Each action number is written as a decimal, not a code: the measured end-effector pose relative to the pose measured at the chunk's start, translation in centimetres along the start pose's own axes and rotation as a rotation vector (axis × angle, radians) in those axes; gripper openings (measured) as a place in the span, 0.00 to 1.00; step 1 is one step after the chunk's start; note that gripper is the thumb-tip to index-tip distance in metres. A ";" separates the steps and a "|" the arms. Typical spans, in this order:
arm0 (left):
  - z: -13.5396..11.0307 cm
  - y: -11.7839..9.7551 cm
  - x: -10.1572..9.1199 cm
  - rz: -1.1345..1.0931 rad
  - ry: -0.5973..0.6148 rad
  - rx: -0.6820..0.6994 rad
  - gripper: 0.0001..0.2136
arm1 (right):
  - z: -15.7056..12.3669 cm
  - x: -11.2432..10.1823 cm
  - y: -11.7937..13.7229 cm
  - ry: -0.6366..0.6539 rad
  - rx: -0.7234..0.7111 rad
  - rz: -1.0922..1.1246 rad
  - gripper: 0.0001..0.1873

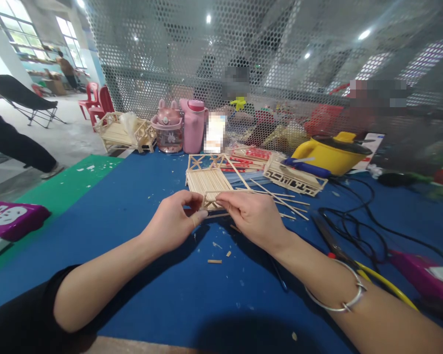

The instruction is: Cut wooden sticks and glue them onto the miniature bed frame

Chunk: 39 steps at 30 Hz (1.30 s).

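Observation:
A small model built of thin wooden sticks (209, 181) sits on the blue tabletop, with a slatted deck and crossed railings at its far end. My left hand (173, 219) pinches the near-left corner of its front railing between thumb and fingers. Closed on the same railing, a little to the right, is my right hand (256, 216); its fingers partly cover the part they grip. Loose wooden sticks (288, 199) fan out beyond my right hand. A short stick piece (214, 261) and small scraps lie nearer to me.
A similar stick model (120, 132), a pink bottle (194, 127) and a rabbit-eared cup (169, 129) stand at the back. Rightward are another stick piece (294, 177), a yellow pot (335, 155), black cables (354, 221) and scissors (334, 241). Perforated metal mesh (192, 39) borders the far side.

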<state>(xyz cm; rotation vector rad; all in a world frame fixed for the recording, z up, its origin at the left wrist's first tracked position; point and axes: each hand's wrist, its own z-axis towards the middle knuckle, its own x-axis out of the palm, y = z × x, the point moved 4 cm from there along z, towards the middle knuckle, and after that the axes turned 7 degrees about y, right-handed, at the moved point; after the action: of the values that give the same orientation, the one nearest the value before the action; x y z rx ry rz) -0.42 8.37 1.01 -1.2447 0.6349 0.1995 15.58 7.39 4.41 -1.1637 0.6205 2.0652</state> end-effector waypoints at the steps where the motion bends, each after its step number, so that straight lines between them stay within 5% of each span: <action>1: 0.0 0.0 0.0 0.000 0.001 0.001 0.08 | 0.0 0.0 0.0 0.004 0.004 0.000 0.11; 22: 0.1 -0.2 -0.1 0.023 0.001 0.022 0.05 | 0.0 0.2 0.1 0.011 0.005 -0.023 0.13; 28: 0.1 0.4 0.2 -0.111 0.004 -0.028 0.15 | -0.2 0.1 0.2 -0.014 0.009 -0.031 0.13; 39: 0.2 0.4 0.3 -0.147 0.028 -0.025 0.10 | -0.3 0.5 0.4 -0.010 -0.009 -0.056 0.12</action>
<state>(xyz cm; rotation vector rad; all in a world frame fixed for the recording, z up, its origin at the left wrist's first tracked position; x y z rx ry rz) -0.27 8.64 0.54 -1.3143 0.5633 0.0679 15.26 7.13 3.86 -1.1625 0.5681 2.0276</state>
